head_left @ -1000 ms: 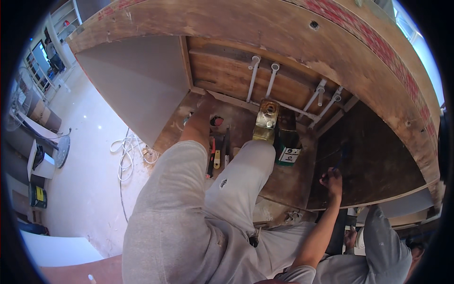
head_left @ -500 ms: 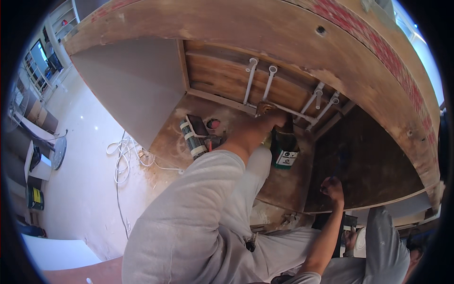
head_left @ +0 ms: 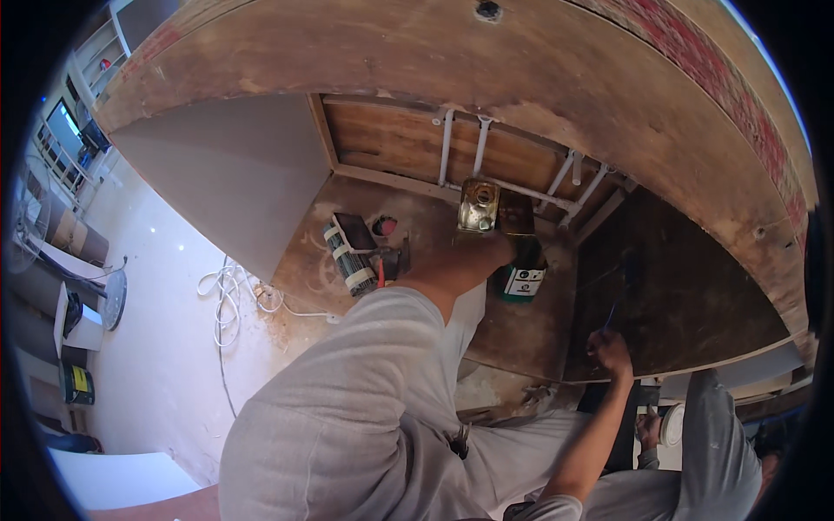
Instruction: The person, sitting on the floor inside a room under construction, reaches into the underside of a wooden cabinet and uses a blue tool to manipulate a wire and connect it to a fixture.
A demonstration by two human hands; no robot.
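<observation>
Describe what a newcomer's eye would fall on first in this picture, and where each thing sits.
A grey-sleeved arm runs up the middle, its left hand at a square metal can with a round cap inside an open wooden cabinet. Left of it lies a green and white power tool, its white cord coiled on the pale floor. Lower right, the right hand holds a thin blue stick against the dark cabinet door.

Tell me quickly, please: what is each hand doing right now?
Left hand: on the metal can; grip cannot be told.
Right hand: closed on a thin blue pen-like tool, at the dark board.
</observation>
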